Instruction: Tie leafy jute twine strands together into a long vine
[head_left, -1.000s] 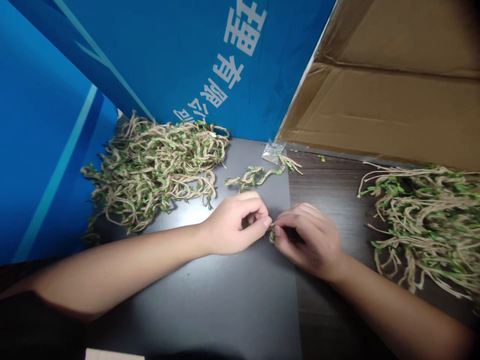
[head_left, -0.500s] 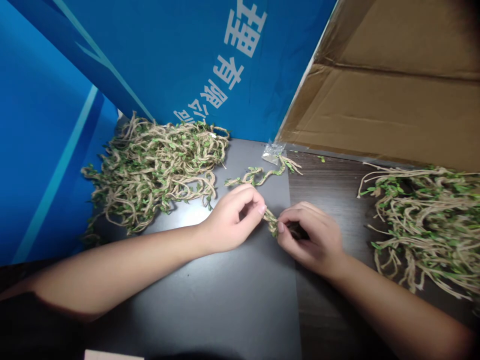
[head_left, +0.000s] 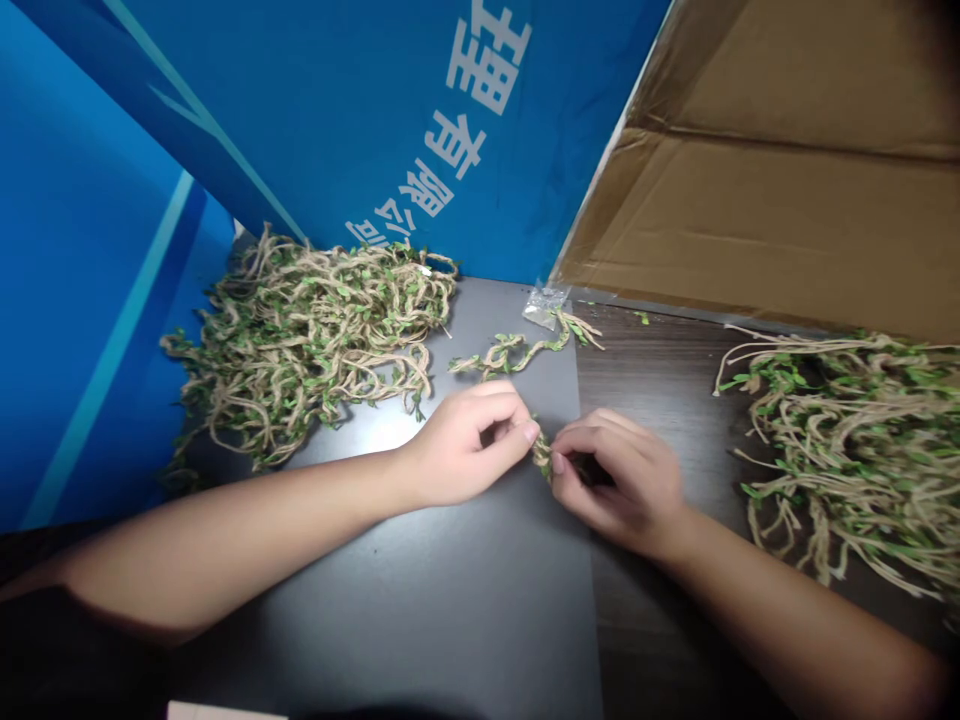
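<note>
Between my hands is a short braided twine cord with green leaves [head_left: 542, 458]. My left hand [head_left: 476, 440] pinches its upper left end between thumb and fingertips. At the other side, my right hand [head_left: 619, 480] grips it with thumb and forefinger; the rest of the cord is hidden behind those fingers. Just beyond my left hand, a loose leafy twine piece [head_left: 536, 350] lies on the grey mat [head_left: 450, 600].
A tangled heap of leafy twine [head_left: 315, 340] lies back left against a blue printed panel [head_left: 337, 120]. Another heap [head_left: 862, 440] with loose ends lies right on the dark wood table [head_left: 652, 360]. A small clear plastic bag [head_left: 544, 306] sits near the cardboard panel [head_left: 787, 210].
My left fingertips have moved slightly down and right, closer to my right hand. Less of the cord shows between them. Both hands keep their grip.
</note>
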